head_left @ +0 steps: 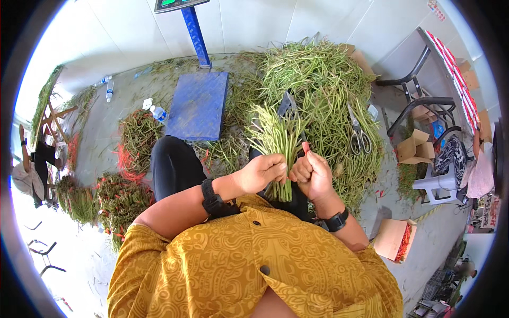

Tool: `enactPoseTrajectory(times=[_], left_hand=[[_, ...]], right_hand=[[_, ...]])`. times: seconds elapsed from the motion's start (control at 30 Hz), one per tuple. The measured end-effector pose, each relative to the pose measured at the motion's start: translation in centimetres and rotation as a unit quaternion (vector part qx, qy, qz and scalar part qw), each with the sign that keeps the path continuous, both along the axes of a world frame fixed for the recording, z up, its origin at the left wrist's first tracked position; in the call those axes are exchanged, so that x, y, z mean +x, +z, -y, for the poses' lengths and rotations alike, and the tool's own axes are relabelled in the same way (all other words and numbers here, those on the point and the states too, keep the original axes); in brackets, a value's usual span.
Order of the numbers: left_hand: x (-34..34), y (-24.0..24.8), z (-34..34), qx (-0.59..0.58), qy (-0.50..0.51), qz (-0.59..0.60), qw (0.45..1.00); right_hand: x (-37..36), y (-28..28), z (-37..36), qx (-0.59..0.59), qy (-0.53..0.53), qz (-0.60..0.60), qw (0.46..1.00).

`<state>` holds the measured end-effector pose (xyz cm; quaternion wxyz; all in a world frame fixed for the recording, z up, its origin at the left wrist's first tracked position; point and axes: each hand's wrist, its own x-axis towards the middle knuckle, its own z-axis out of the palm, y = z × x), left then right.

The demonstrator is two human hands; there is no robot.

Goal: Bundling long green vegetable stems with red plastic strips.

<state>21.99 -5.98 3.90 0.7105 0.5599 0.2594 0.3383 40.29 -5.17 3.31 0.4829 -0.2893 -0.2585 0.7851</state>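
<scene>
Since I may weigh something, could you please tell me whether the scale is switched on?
The scale looks on: its display glows green.

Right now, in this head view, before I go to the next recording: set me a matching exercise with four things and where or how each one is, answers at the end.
Things:
1. Bundle of green stalks
2. Scissors
3. Scale platform
4. Cardboard box at the lower right

Places and states:
A. Blue, at the foot of a blue post
B. Has red pieces in it
C. Gripped by the left hand
D. Lying on the large green pile

Pairs: 1-C, 2-D, 3-A, 4-B
</scene>
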Motion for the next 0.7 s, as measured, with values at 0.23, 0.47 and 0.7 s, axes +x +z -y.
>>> enactPoseTrajectory(times=[0.23,0.47,0.7], left_hand=[[-0.1,1.0,-0.2,0.042,0.111,-0.137,0.983],[-0.2,1.3,-1.1,0.046,0.104,-0.221,0.969],[0.0,1.2,-1.4,0.060,0.057,-0.265,0.961]], right_hand=[[0.8,0.2,0.3,0.090,0.043,0.015,0.995],[1.6,2.0,0.3,0.341,-0.003,0.267,0.901],[1.1,4.1,-0.2,0.399,0.037,0.434,0.807]])
